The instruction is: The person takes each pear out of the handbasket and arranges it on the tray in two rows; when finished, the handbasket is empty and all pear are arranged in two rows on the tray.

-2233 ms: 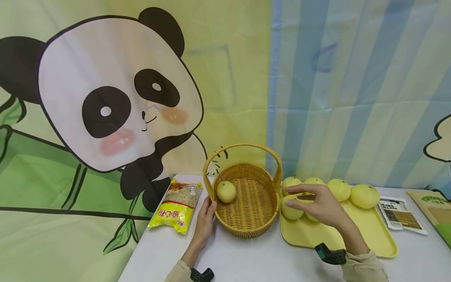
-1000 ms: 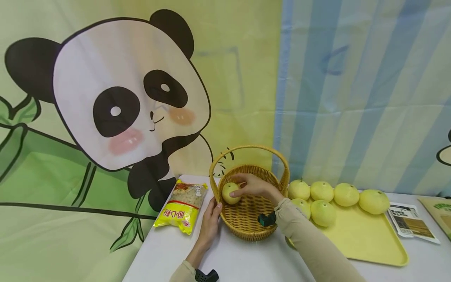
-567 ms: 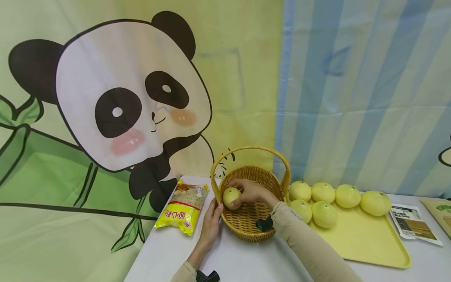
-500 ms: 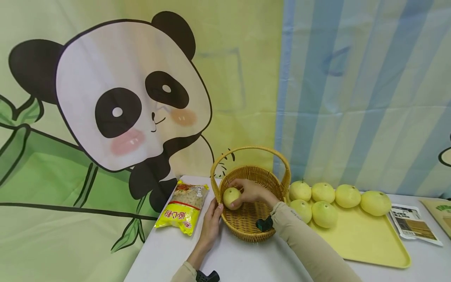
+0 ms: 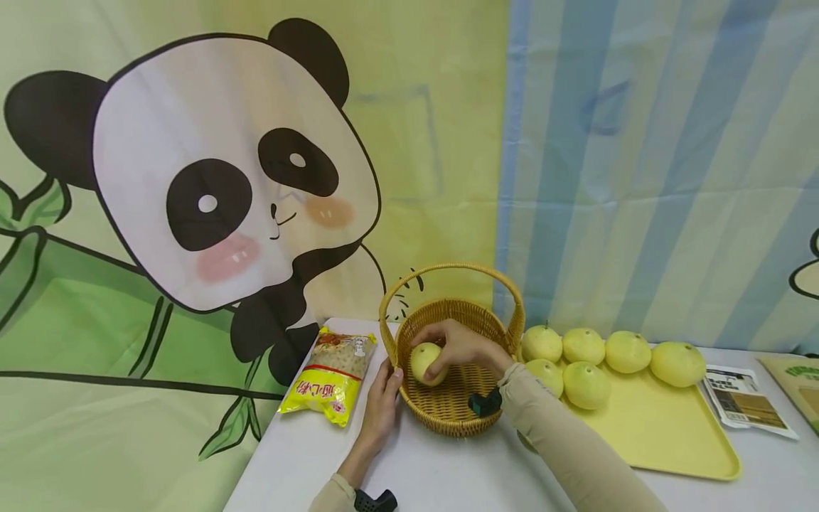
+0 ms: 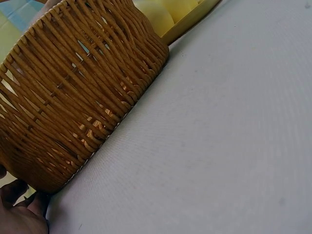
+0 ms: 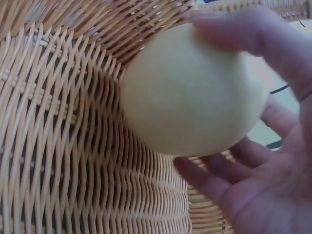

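A round wicker basket point(image 5: 457, 427) with an arched handle stands on the white table. My right hand point(image 5: 457, 348) reaches into it and grips a round pale yellow fruit point(image 5: 427, 364) near the basket's left wall. In the right wrist view the thumb lies across one side of this fruit point(image 7: 190, 97), and the fingers point(image 7: 204, 180) curl against the other side. My left hand point(image 5: 379, 402) holds the basket's left side, its thumb at the rim. Its fingertips show beside the basket's wicker wall point(image 6: 78, 92) in the left wrist view.
Right of the basket, several similar fruits point(image 5: 628, 352) stand on a yellow tray point(image 5: 678, 441). A white-and-brown packet point(image 5: 748, 402) and a tan-and-green package point(image 5: 796, 384) lie farther right. A yellow food bag point(image 5: 329, 373) lies left of the basket, before a panda-printed curtain point(image 5: 441, 178).
My right hand has come from the fruits on the tray into the basket and grips the fruit there. In the last half second that fruit has shifted slightly right; my left hand stays on the basket.
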Tool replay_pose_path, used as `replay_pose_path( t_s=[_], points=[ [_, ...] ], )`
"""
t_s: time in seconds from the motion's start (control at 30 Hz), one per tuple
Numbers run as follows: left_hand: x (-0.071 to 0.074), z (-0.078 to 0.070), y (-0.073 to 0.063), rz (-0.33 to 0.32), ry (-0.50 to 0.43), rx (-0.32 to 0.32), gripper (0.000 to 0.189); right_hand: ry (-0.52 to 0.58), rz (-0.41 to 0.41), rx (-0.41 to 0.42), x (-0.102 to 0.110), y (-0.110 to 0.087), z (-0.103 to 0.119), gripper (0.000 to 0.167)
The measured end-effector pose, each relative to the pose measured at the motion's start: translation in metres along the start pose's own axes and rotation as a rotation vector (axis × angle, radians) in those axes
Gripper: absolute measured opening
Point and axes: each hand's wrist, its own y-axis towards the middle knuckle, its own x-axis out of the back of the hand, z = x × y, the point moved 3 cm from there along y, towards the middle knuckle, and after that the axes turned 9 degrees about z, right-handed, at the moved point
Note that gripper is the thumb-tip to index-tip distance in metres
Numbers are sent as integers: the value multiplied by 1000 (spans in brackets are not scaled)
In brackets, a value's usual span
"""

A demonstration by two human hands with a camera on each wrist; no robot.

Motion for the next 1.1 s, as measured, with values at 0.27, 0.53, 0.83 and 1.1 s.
replay_pose_path(
  t_s=[0.27, 0.53, 0.83, 1.1],
  points=[
    [0, -2, -1, -5, 2, -1, 65, 80, -67, 63, 15, -25, 5, 61],
    [-1, -1, -1, -4, 1, -10, 65, 79, -138, 102, 17, -50, 9, 61],
    [-1, 0, 1, -16, -42, -29, 61, 63, -200, 159, 16, -88, 17, 59],
    [-1, 1, 0, -14, -27, -19, 62, 123, -230, 162, 19, -120, 20, 58]
  ],
)
